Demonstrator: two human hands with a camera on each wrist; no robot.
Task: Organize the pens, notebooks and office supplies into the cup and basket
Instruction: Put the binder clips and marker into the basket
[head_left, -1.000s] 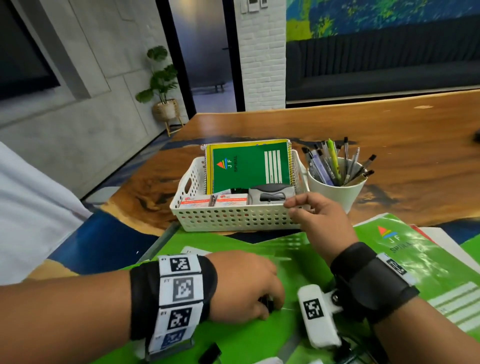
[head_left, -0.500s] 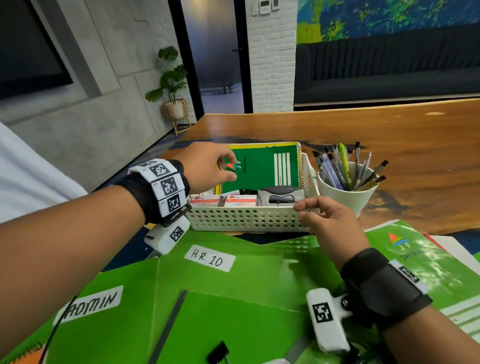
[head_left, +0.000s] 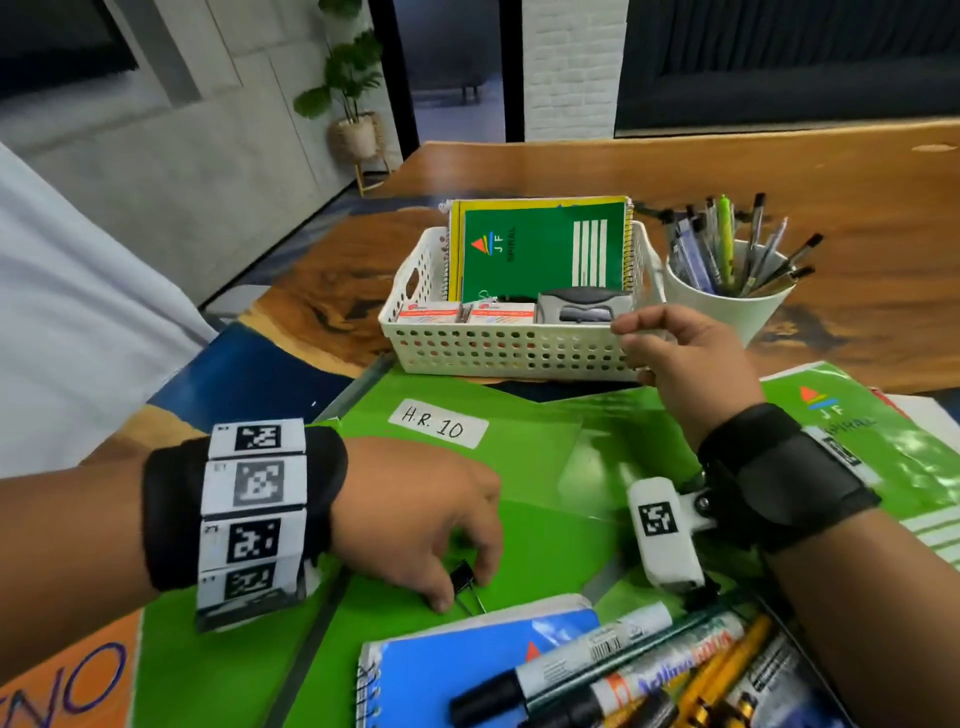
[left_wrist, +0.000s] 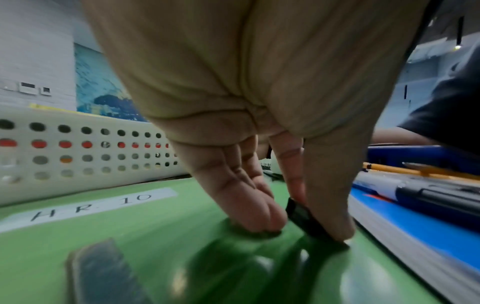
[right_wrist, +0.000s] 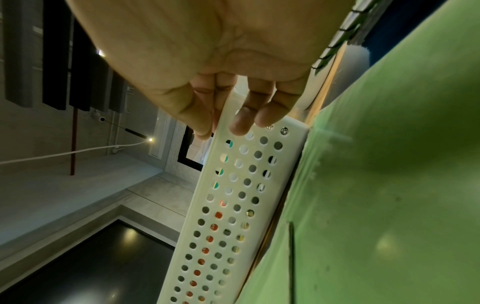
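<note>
A white perforated basket (head_left: 498, 353) stands on the wooden table with a green spiral notebook (head_left: 545, 249), two small boxes (head_left: 462, 314) and a grey stapler (head_left: 582, 306) inside. My right hand (head_left: 675, 353) grips the basket's near right rim (right_wrist: 233, 127), thumb inside and fingers outside. My left hand (head_left: 431, 535) is down on the green folder, pinching a black binder clip (head_left: 462, 579) (left_wrist: 303, 218) between thumb and fingers. A white cup (head_left: 727, 301) full of pens stands right of the basket.
Green folders (head_left: 519, 467), one labelled "H.R. 10", cover the near table. A blue spiral notebook (head_left: 467, 670) with markers (head_left: 597, 670) and yellow pens lies at the front right. Another green notebook (head_left: 883, 441) lies to the right. The table edge drops off at the left.
My left hand has come back from the basket's left side down to the green folder and has pinched the black binder clip. The right hand has kept its hold on the basket rim.
</note>
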